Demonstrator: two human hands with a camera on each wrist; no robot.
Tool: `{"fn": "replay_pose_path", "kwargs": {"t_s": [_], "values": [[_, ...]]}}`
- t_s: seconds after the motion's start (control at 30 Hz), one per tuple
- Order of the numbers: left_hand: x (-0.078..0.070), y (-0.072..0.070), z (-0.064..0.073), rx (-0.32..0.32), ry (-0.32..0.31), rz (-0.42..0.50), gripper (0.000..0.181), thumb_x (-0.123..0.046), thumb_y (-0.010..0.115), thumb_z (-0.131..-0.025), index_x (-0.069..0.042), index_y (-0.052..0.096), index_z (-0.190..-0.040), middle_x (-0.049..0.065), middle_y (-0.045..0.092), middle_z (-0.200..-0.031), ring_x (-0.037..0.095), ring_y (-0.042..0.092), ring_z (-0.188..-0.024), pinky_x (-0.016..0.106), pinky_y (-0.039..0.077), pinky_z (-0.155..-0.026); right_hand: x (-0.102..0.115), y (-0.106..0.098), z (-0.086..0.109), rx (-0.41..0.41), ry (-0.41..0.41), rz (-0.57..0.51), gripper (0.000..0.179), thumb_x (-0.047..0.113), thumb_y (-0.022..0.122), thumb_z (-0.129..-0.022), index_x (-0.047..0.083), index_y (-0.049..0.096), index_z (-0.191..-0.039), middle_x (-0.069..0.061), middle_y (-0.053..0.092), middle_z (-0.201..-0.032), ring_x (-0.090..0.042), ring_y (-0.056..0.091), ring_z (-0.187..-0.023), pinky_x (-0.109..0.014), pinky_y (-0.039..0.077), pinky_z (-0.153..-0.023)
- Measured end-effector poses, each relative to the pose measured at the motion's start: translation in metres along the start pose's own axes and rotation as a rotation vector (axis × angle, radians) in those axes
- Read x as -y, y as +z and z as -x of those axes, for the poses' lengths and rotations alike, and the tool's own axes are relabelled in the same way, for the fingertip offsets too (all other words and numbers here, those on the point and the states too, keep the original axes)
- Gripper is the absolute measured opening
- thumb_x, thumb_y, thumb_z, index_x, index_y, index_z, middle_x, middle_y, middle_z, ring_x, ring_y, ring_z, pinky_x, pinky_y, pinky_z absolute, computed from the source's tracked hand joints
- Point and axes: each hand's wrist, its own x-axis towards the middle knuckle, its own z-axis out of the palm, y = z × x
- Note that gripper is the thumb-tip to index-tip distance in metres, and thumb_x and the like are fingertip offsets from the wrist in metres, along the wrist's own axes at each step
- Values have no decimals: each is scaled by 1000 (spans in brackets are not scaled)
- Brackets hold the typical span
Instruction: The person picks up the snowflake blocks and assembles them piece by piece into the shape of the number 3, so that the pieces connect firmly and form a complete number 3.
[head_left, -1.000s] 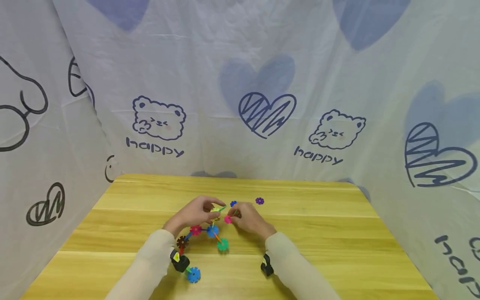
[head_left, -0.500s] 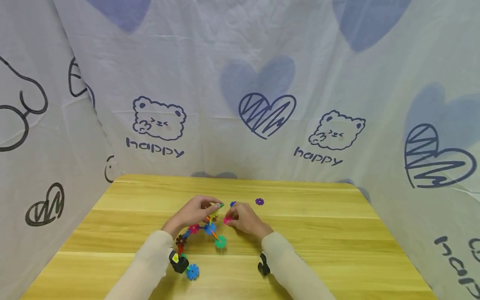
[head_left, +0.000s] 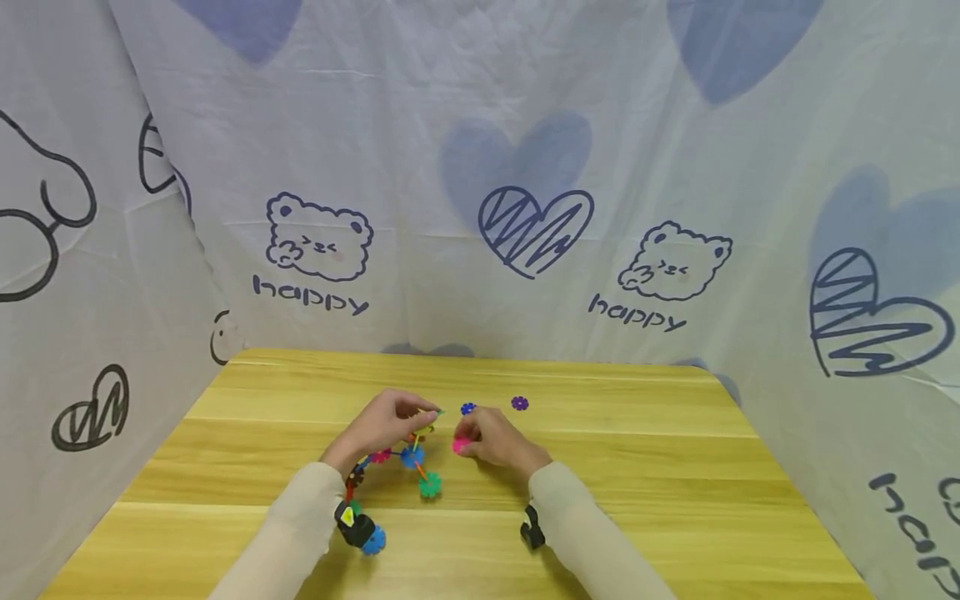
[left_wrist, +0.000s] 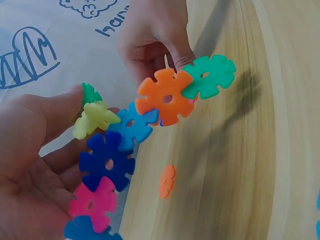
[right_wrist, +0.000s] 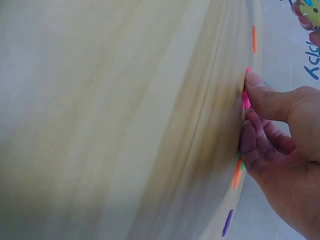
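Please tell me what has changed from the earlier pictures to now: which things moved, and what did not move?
The left hand drew the chain of snowflake pieces a little to the left and toward the person. The right hand lowered the pink piece it pinches onto the table, apart from the chain. Both hands kept their hold. The loose blue piece and purple piece stayed where they were.
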Motion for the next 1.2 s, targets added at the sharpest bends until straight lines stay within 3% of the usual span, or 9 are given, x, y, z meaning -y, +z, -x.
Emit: {"fn": "replay_pose_path", "kwargs": {"t_s": [0.33, 0.5, 0.63, 0.73, 0.87, 1.07, 1.2], "values": [[2, 0, 3, 9, 15, 45, 30, -22, 65, -103, -7, 72, -127, 18, 76, -114, 17, 73, -82, 45, 63, -82, -1, -8, 9, -47, 10, -89, 8, 9, 75, -94, 10, 70, -101, -3, 70, -87, -7, 60, -77, -22, 52, -73], [1, 2, 4, 24, 35, 76, 31, -19, 63, -104, -4, 70, -130, 25, 73, -118, 22, 76, -85, 43, 64, -82, 11, -22, 12, -103, 24, -252, 10, 3, 68, -98, 4, 72, -106, -10, 70, -90, -11, 62, -69, -22, 54, -64], [1, 3, 5, 38, 37, 84, 32, -20, 62, -105, -4, 69, -132, 29, 69, -128, 25, 77, -89, 41, 64, -83, 19, -32, 12, -134, 21, -335, 13, 0, 66, -99, 0, 72, -110, -16, 70, -94, -16, 66, -69, -33, 61, -64], [1, 4, 5, 46, 35, 83, 32, -21, 61, -105, -5, 69, -132, 28, 68, -130, 25, 77, -90, 41, 64, -84, 25, -37, 12, -160, 24, -351, 18, -3, 64, -98, -1, 72, -115, -18, 72, -98, -17, 69, -76, -42, 63, -70], [1, 4, 5, 55, 40, 77, 32, -21, 61, -105, -5, 70, -131, 27, 69, -129, 22, 77, -88, 41, 63, -84, 32, -40, 12, -196, 15, -352, 23, -7, 63, -97, -3, 71, -118, -20, 75, -101, -18, 72, -83, -40, 64, -72], [1, 6, 4, 66, 47, 65, 31, -22, 62, -105, -5, 71, -130, 27, 70, -128, 18, 77, -87, 38, 63, -84, 36, -41, 13, -207, -14, -343, 20, -4, 65, -97, -2, 73, -115, -19, 75, -100, -20, 73, -83, -41, 64, -71], [0, 6, 4, 73, 43, 74, 30, -20, 62, -105, -4, 72, -128, 27, 70, -127, 19, 76, -88, 38, 64, -84, 36, -42, 13, -200, -33, -300, 19, -3, 65, -98, -2, 74, -114, -17, 75, -102, -19, 72, -87, -29, 61, -71]]}}
